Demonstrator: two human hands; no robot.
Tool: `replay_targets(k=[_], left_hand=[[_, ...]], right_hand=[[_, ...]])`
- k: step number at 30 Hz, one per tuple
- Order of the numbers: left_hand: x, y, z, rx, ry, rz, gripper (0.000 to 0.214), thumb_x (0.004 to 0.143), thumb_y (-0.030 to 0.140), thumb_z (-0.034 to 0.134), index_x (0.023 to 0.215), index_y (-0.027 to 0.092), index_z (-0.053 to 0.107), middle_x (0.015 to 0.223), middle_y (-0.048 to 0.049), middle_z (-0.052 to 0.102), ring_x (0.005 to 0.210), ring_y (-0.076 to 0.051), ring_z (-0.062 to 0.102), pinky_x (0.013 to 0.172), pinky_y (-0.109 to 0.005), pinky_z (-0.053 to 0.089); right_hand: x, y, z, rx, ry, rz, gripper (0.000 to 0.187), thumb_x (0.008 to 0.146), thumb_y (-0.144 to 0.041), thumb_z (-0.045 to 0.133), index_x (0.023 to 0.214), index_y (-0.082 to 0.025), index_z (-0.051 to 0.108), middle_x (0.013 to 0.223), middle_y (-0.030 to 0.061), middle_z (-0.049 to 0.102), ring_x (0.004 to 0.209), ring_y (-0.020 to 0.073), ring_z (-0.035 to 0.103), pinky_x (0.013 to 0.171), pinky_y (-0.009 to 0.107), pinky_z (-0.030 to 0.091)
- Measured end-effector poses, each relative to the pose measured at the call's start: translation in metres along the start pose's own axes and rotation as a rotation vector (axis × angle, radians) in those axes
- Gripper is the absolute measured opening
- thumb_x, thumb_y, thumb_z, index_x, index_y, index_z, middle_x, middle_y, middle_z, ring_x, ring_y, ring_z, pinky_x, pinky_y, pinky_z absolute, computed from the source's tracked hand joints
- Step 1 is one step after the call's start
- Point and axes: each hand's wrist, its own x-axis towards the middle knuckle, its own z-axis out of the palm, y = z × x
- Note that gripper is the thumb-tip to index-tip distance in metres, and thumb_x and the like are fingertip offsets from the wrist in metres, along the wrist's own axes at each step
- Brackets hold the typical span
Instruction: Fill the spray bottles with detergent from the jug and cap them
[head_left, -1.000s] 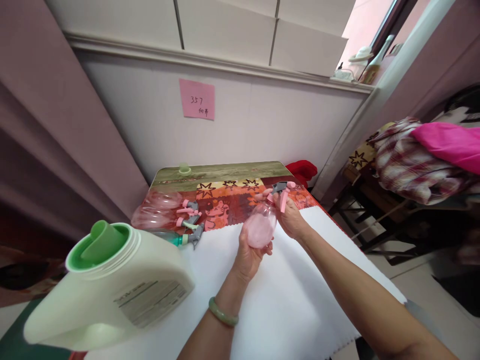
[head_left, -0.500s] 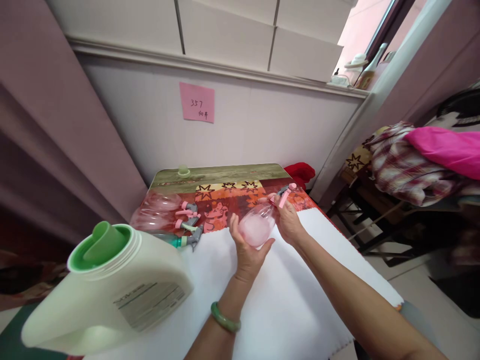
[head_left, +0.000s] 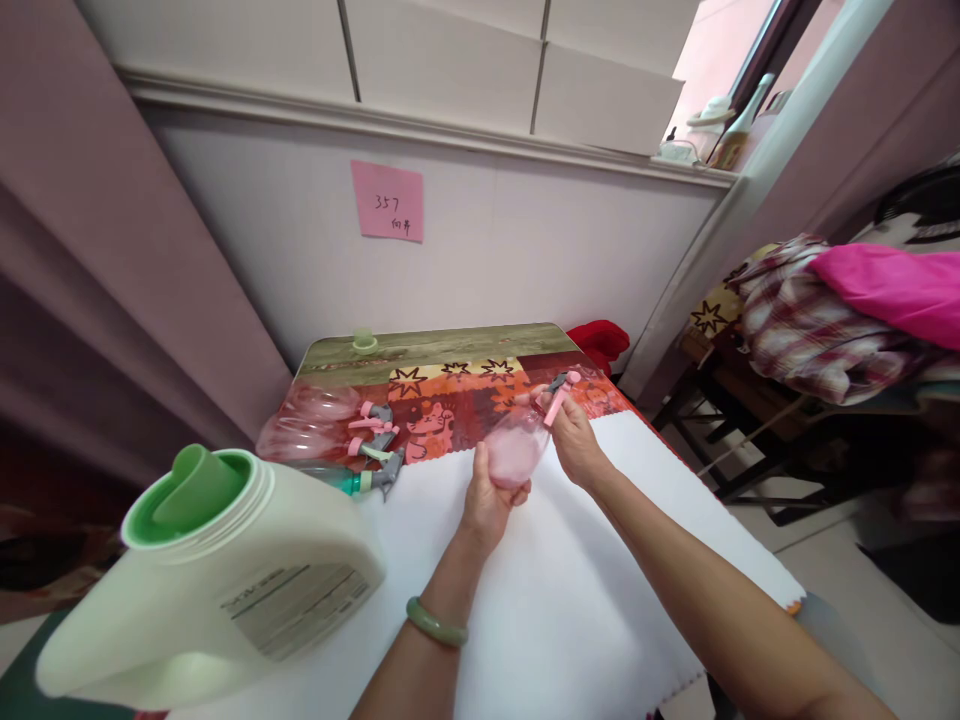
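A small pink spray bottle [head_left: 514,450] is held above the white cloth [head_left: 570,600], tilted with its nozzle toward the far right. My left hand [head_left: 487,500] is closed round the bottle's round body from below. My right hand [head_left: 574,440] is closed on the pink and grey trigger head [head_left: 559,390] at the bottle's top. A green bangle [head_left: 435,622] sits on my left wrist.
A large pale green detergent jug [head_left: 210,590] with a green cap lies at the near left. Several more spray bottles [head_left: 330,440] lie behind it on the patterned tablecloth [head_left: 457,400]. A small green cap [head_left: 364,341] rests at the table's far edge. Clothes pile [head_left: 840,310] on a chair at the right.
My left hand, briefly loosened half a second ago, has wrapped round the bottle's body again. The bottle and both hands have shifted slightly away from me.
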Motion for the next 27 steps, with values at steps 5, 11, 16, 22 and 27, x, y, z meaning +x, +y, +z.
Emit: replay_targets(k=[5,11,16,22,27], left_hand=[[-0.005,0.003,0.003,0.105,0.01,0.286,0.065,0.076,0.045,0.084,0.129,0.032,0.048,0.138,-0.0079,0.055,0.101,-0.021,0.065,0.072,-0.032,0.056],[0.0,-0.002,0.002,0.343,0.158,0.639,0.099,0.054,0.023,0.097,0.137,0.029,0.044,0.149,-0.0125,0.047,0.141,-0.03,0.047,0.114,-0.04,0.041],[-0.002,-0.001,0.011,0.099,0.074,0.435,0.1,0.051,0.036,0.1,0.138,0.028,0.053,0.138,-0.0129,0.062,0.133,-0.033,0.056,0.103,-0.041,0.049],[-0.003,0.0,0.003,-0.127,-0.123,-0.082,0.097,0.077,0.095,0.037,0.122,0.015,0.068,0.102,-0.0167,0.074,0.067,-0.022,0.069,0.048,-0.029,0.047],[0.0,-0.005,-0.002,-0.012,-0.14,-0.226,0.09,0.082,0.092,0.032,0.11,0.013,0.065,0.07,-0.0051,0.063,0.035,-0.008,0.04,0.033,-0.022,0.013]], right_hand=[[0.003,-0.004,0.006,-0.042,0.15,-0.078,0.036,0.085,-0.059,0.068,0.096,-0.024,0.063,0.1,0.0045,0.077,0.089,0.0224,0.068,0.082,0.036,0.051],[-0.001,0.001,0.013,-0.003,0.297,-0.004,0.038,0.082,-0.059,0.069,0.099,-0.026,0.061,0.095,0.0053,0.077,0.089,0.0247,0.07,0.082,0.038,0.053],[-0.007,0.005,0.019,-0.012,0.223,0.006,0.039,0.084,-0.062,0.067,0.099,-0.027,0.06,0.097,0.0039,0.077,0.085,0.0233,0.069,0.079,0.037,0.052],[-0.008,-0.003,0.02,-0.138,0.166,-0.062,0.034,0.088,-0.06,0.062,0.094,-0.026,0.061,0.098,0.0037,0.077,0.081,0.0214,0.063,0.077,0.036,0.048],[-0.006,-0.009,0.017,-0.16,0.116,-0.072,0.031,0.088,-0.056,0.063,0.094,-0.026,0.063,0.099,0.0037,0.077,0.085,0.0221,0.065,0.077,0.035,0.047]])
